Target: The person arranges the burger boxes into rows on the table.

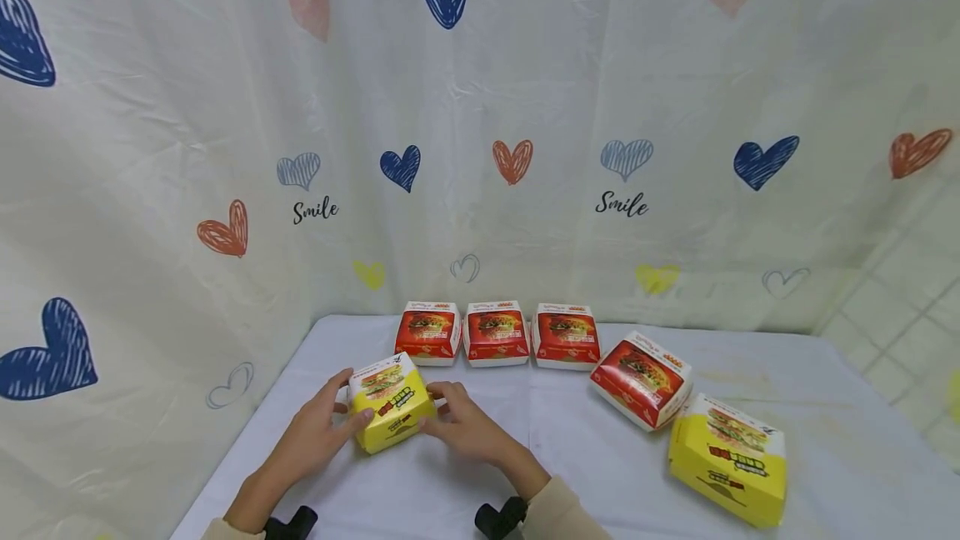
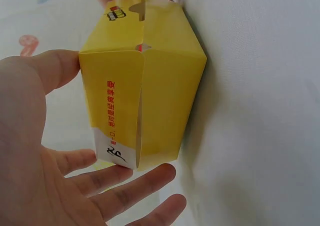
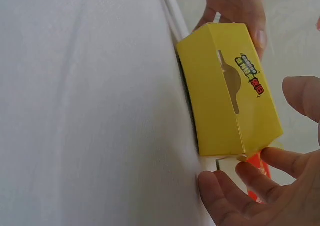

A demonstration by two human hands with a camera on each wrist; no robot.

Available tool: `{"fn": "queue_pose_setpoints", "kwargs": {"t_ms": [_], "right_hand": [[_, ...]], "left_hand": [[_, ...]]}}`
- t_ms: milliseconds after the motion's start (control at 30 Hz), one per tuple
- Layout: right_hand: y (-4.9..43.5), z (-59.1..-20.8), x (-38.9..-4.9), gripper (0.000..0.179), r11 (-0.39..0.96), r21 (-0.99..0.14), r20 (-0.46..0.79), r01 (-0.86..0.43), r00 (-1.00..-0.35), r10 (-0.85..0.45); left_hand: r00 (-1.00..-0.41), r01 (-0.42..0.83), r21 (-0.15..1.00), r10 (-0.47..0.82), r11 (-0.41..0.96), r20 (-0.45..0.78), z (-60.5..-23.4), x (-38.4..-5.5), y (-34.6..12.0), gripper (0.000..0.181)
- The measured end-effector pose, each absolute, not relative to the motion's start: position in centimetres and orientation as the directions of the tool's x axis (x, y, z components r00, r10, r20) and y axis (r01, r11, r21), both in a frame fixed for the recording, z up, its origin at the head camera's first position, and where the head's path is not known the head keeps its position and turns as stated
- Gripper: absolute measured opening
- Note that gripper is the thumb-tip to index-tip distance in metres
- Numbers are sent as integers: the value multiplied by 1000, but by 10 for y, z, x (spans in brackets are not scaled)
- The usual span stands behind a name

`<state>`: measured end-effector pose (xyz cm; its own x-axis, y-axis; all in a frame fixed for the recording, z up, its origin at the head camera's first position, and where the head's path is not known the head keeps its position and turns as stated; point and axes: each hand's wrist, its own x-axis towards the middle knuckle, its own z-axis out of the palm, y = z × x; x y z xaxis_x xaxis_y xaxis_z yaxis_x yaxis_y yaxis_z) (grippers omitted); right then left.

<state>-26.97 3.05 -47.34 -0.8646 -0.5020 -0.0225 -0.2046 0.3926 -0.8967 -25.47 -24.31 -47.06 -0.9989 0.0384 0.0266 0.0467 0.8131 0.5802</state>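
At the left front of the table is a yellow burger box (image 1: 390,402) with a burger picture and white top edge. My left hand (image 1: 322,432) holds it from the left, thumb at the near corner and fingertips along the far corner. In the left wrist view, that hand's lower fingers (image 2: 160,206) spread away from the cardboard. My right hand (image 1: 476,432) is at the box's right side. The right wrist view has its fingertips at the box's (image 3: 230,96) far lower corner, while the thumb (image 3: 302,96) stands off the surface.
Three red burger boxes (image 1: 427,336) stand in a row along the table's back edge. Another red box (image 1: 643,377) sits angled to their right, close against a second yellow box (image 1: 727,461). A white cloth covers the table (image 1: 570,473); a heart-patterned curtain (image 1: 525,232) hangs behind.
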Motion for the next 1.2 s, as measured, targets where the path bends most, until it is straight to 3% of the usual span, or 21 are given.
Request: {"fn": "queue_pose_setpoints", "kwargs": {"t_ms": [467, 700, 1200], "right_hand": [[35, -471, -271, 56, 364, -916, -17, -170, -889, -458], [34, -473, -272, 59, 360, -920, -22, -158, -894, -448], [37, -476, -275, 46, 390, -908, -37, -154, -897, -440]], "left_hand": [[-976, 151, 559, 212, 815, -45, -443, -283, -252, 81], [-977, 137, 575, 205, 807, -55, -439, -286, -247, 66], [-974, 151, 635, 224, 758, -36, -451, -289, -247, 65]]}}
